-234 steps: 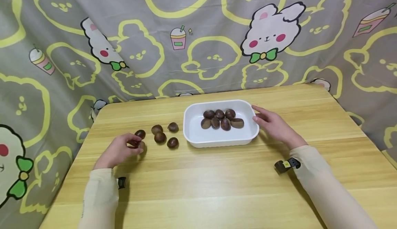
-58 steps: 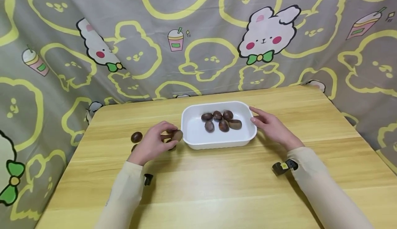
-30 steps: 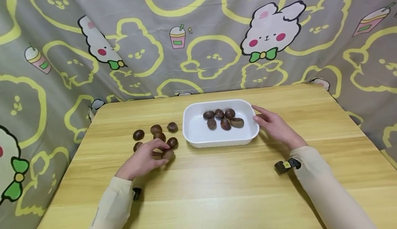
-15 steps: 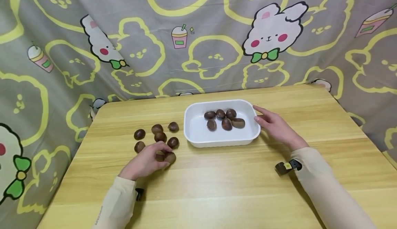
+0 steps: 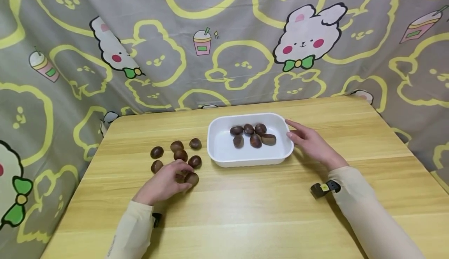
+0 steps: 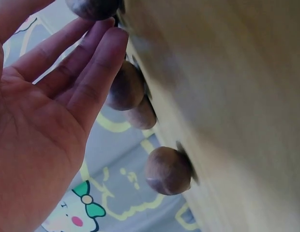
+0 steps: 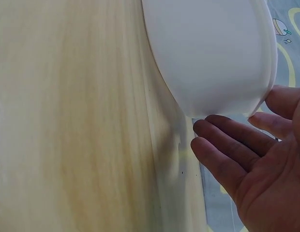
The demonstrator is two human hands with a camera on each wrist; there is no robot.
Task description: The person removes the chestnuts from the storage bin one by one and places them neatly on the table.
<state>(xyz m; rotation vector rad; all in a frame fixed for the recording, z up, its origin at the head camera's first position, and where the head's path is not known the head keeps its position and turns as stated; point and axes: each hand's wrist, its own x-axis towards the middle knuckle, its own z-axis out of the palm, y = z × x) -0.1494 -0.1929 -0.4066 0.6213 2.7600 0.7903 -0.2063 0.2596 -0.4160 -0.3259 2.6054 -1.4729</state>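
In the head view my left hand (image 5: 165,183) is low over the table, its thumb and fingertips around a brown chestnut (image 5: 191,179) that sits on the wood. The left wrist view shows the fingers (image 6: 99,67) extended and loose, with that chestnut (image 6: 94,7) just past their tips. More chestnuts (image 5: 180,155) lie in a loose cluster beyond this hand. On the right, my right hand (image 5: 313,144) touches the end of a white plastic tray (image 5: 224,160) with thumb and fingertips, its fingers (image 7: 227,159) straight. Several chestnuts (image 5: 256,141) rest in two rows inside the tray.
A light wooden table (image 5: 245,212) carries everything. Behind it hangs a grey curtain (image 5: 231,25) with cartoon prints. Dark wrist cameras (image 5: 324,188) are strapped over the pale sleeves.
The tray holds one chestnut fewer than 7.8 s ago. My left hand carried a chestnut from beside the tray to the cluster's near side and loosened around it. My right hand stayed at the tray.
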